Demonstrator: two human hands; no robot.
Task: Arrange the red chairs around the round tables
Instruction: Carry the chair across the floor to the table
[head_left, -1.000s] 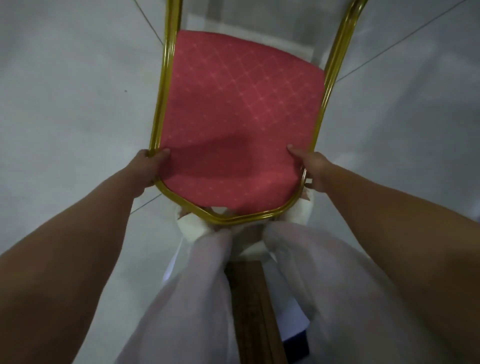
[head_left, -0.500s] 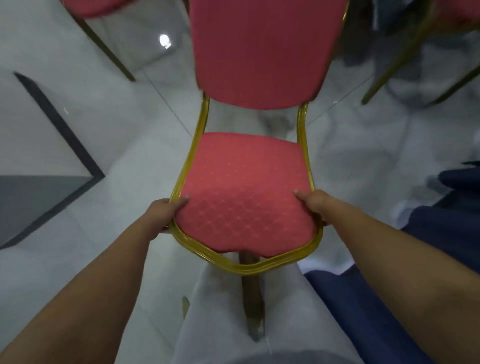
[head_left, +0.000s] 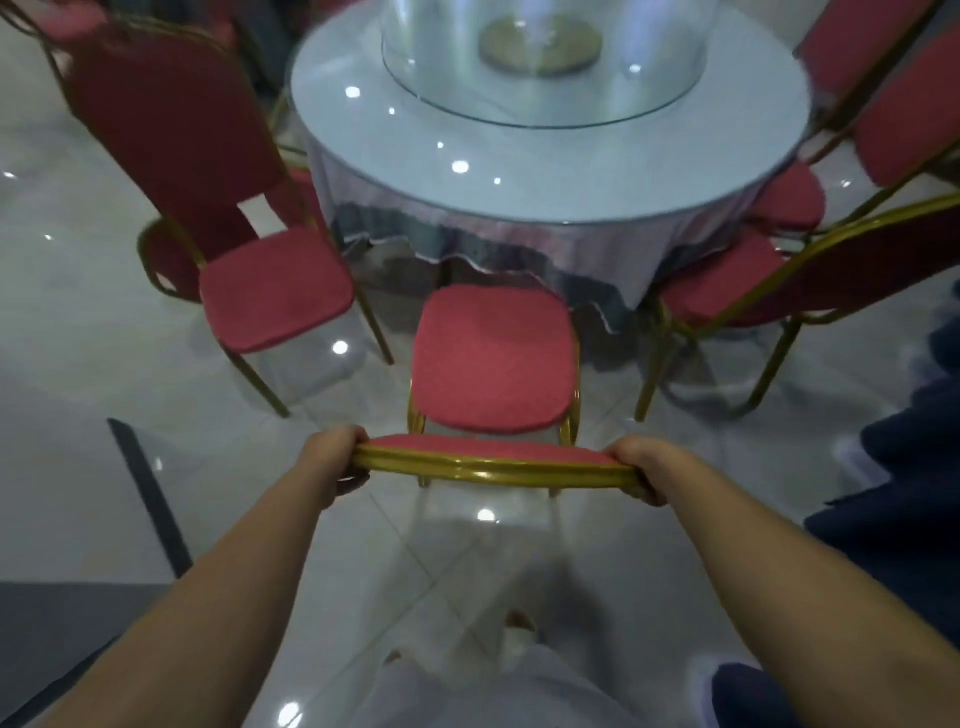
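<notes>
The floor (head_left: 78, 322) is pale, glossy tile with thin diagonal joints. Small bright light reflections (head_left: 340, 347) dot it. A dark stripe (head_left: 148, 499) crosses the left side, bordering a grey panel (head_left: 62, 623) at the lower left. Dark blue fabric (head_left: 909, 519) lies along the right edge.

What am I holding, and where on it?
A red chair, by the top edge of its backrest: left hand at the left end, right hand at the right end.
</notes>
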